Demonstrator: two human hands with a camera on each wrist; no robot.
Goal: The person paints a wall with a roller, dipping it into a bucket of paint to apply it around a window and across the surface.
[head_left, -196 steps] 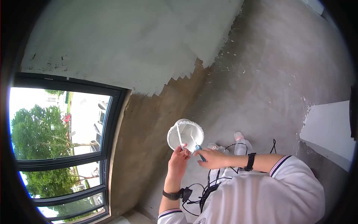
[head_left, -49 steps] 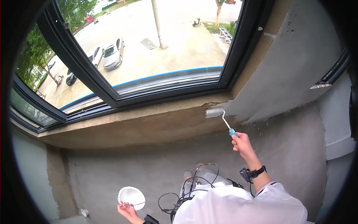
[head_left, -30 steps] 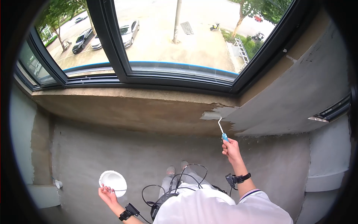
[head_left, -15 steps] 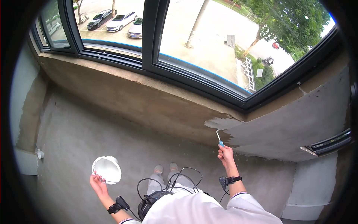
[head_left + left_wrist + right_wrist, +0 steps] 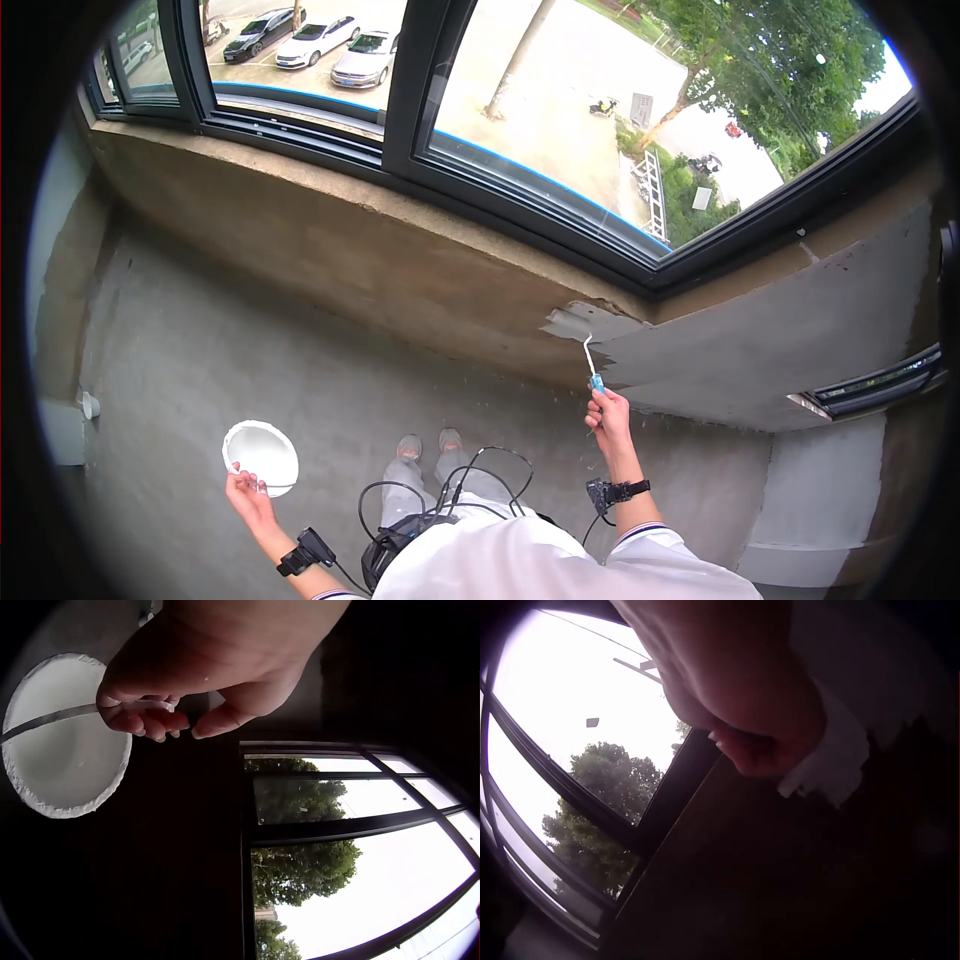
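Observation:
My left hand (image 5: 252, 500) holds a white bucket (image 5: 264, 446) by its thin bail handle (image 5: 56, 718), out to the left above the floor. White paint crusts the bucket's rim in the left wrist view, and the fingers curl round the handle there. With my right hand (image 5: 609, 418) I grip the blue handle (image 5: 598, 383) of a paint roller. Its white bent rod (image 5: 589, 352) reaches up to a pale wet patch (image 5: 608, 322) on the low brown wall under the window, where the roller sleeve blends into the paint. In the right wrist view the right hand (image 5: 742, 705) hides the roller.
A black-framed window (image 5: 400, 150) runs above the low wall (image 5: 330, 245), with a narrow ledge. To the right is a grey-painted wall (image 5: 740, 325) meeting the low wall at a corner. Black cables (image 5: 470, 500) loop in front of my body. A small white object (image 5: 90, 405) is at far left.
Earlier both hands were at the bucket, the roller held over it. Since then the roller has gone to the wall, where a pale patch shows, and the bucket has moved out left.

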